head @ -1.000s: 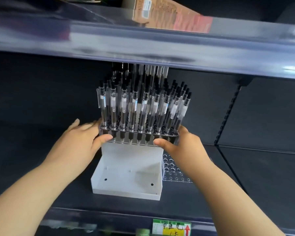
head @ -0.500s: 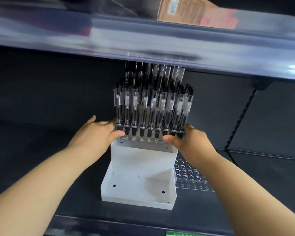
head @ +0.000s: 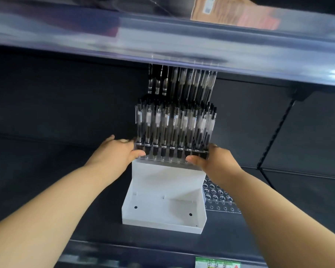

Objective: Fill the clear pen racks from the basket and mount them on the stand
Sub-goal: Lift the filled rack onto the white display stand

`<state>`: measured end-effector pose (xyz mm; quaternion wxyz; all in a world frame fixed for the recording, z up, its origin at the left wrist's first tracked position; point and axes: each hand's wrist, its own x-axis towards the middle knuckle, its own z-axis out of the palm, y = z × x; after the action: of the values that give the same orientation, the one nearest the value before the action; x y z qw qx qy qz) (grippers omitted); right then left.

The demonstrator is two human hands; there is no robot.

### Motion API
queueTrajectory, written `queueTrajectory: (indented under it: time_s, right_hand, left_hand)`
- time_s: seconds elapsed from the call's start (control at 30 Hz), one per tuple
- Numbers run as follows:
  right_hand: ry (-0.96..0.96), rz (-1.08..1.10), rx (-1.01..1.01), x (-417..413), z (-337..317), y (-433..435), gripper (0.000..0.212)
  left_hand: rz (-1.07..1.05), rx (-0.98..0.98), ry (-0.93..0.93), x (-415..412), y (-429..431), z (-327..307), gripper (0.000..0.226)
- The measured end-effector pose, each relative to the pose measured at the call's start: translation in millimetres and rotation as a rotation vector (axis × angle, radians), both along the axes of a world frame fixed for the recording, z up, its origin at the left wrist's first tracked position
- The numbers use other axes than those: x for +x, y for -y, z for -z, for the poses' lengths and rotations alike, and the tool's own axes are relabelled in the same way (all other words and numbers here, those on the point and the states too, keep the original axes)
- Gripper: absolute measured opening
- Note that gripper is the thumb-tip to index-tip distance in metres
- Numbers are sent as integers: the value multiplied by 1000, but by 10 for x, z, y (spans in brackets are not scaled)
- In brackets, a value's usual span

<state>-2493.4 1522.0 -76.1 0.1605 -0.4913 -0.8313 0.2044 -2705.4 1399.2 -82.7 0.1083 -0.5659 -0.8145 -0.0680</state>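
Observation:
A clear pen rack (head: pixel 170 154) full of upright black pens (head: pixel 174 122) sits at the top step of the white stand (head: pixel 162 206) on a dark shelf. My left hand (head: pixel 116 153) grips the rack's left end, thumb across its front. My right hand (head: pixel 211 161) grips the right end the same way. Behind it a higher row of pens (head: pixel 182 82) reaches up to the shelf above. The stand's lower steps are bare. No basket is in view.
An empty clear rack (head: pixel 219 200) with round holes lies flat on the shelf just right of the stand. The upper shelf's edge (head: pixel 162 47) hangs close over the pens, with a cardboard box (head: pixel 234 12) on it. A price label (head: pixel 217 264) sits on the lower shelf edge.
The view has shifted so the stand sits further right and lower in the frame. Both hands keep their hold on the rack's ends at the top of the stand.

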Motion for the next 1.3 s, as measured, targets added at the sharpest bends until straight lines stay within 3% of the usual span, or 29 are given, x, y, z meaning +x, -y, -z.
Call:
queueTrajectory:
  time_s: [0.1,0.2,0.37,0.47,0.73,0.93,1.03,1.17,1.3]
  right_hand:
    - [93,7,50,-21,88,-19,74]
    - [99,19,100,-43,195,-47,85]
    - [4,30,116,-45,294,-98,76]
    - [-25,33,120,-36,309,-123,68]
    - [-118,-38,-1,-1,311,-133,76]
    - [-3,-93,-238,360,323,216,93]
    - [59,-58,-161,716,455,489,85]
    - [208,-17,25,1299,708,628,67]
    - [334,0,25,1695,895,581,58]
  left_hand:
    - [-12,93,72,-6,-41,28,52]
    - [-1,240,277,-4,-36,82,57]
    - [-8,358,461,-16,-49,183,58]
    - [-24,346,462,-5,-60,179,60]
    - [-68,282,412,38,8,165,58]
    - [-180,10,503,259,453,228,73]
    - [-263,-84,432,552,936,452,71]
    - [-331,16,503,972,1452,757,59]
    - [-209,51,492,1322,1479,821,55]
